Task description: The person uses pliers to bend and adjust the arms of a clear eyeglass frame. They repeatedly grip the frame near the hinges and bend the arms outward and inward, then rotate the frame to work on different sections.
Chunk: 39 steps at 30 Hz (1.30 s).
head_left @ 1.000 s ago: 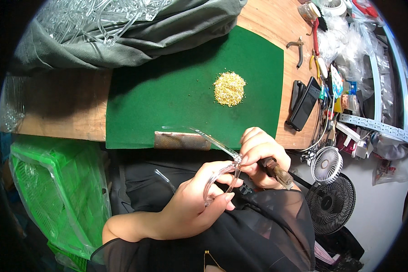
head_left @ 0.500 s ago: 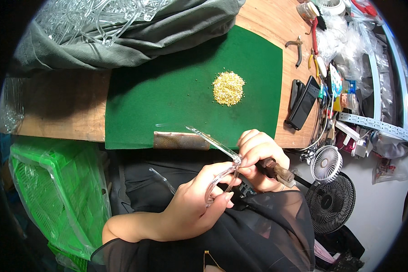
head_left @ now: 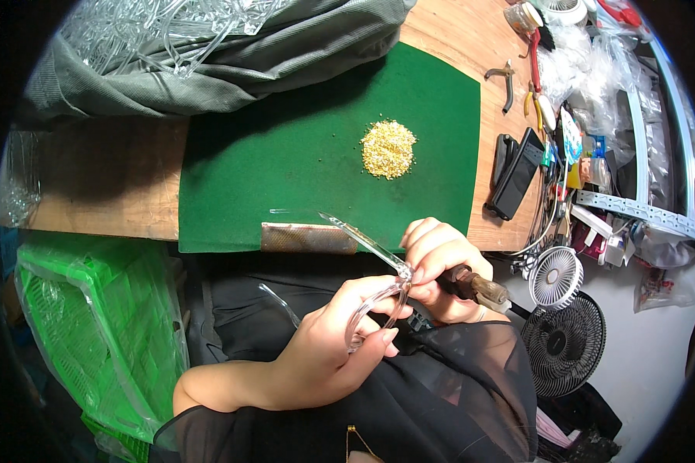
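Lower centre: gripping clear eyeglass frame (head_left: 358, 315) with left hand (head_left: 332, 339); pinching hinge (head_left: 404, 272), palming brown tool (head_left: 483, 290), perhaps screwdriver, with right hand (head_left: 442, 258); could scratch frame by slipping.

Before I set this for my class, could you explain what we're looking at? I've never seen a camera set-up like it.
There is no machine here, just a person's bare hands. A wide fisheye camera worn on the head looks down at them, so straight edges bend near the rim. The left hand holds a clear frame, like eyeglasses; the right hand pinches it too and grips a brown tool, partly hidden. On the wooden table lie a green mat with a yellowish heap of bits, and a dark phone.
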{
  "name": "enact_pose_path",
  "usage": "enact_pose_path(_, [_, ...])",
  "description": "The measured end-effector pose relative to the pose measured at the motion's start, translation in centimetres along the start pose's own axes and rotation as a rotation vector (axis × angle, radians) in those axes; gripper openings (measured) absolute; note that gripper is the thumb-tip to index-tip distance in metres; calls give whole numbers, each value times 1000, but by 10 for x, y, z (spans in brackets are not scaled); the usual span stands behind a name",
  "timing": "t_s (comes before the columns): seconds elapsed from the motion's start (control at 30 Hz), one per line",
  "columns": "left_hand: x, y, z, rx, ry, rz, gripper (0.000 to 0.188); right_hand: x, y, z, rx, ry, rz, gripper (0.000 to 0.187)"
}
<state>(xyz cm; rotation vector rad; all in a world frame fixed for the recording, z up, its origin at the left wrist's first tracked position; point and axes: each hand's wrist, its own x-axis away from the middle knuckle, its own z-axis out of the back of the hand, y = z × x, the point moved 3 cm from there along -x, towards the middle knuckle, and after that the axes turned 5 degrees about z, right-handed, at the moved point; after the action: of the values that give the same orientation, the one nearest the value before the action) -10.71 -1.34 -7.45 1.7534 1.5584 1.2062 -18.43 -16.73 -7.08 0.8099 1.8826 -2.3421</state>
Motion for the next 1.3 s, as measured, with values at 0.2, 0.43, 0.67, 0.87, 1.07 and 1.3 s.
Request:
enact_pose_path(0.2, [-2, 0, 1, -26, -9, -24, 51, -3, -2, 1, 59, -41, 41, 17])
enact_pose_path(0.43, [-2, -6, -1, -84, 112, -119, 52, -9, -8, 4, 252, -157, 121, 16])
enact_pose_path(0.67, [-2, -6, 0, -44, 79, -155, 50, -7, -9, 3, 269, -133, 155, 19])
enact_pose_path(0.87, [-1, -6, 1, -44, 54, -133, 50, -7, -9, 2, 237, -105, 120, 18])
enact_pose_path(1.07, [-2, -7, 0, 191, -14, -2, 49, -7, -7, 3, 145, -93, 75, 15])
enact_pose_path(1.3, [-1, 0, 2, 398, -91, 141, 47, 3, -3, 0, -186, 38, -178, 13])
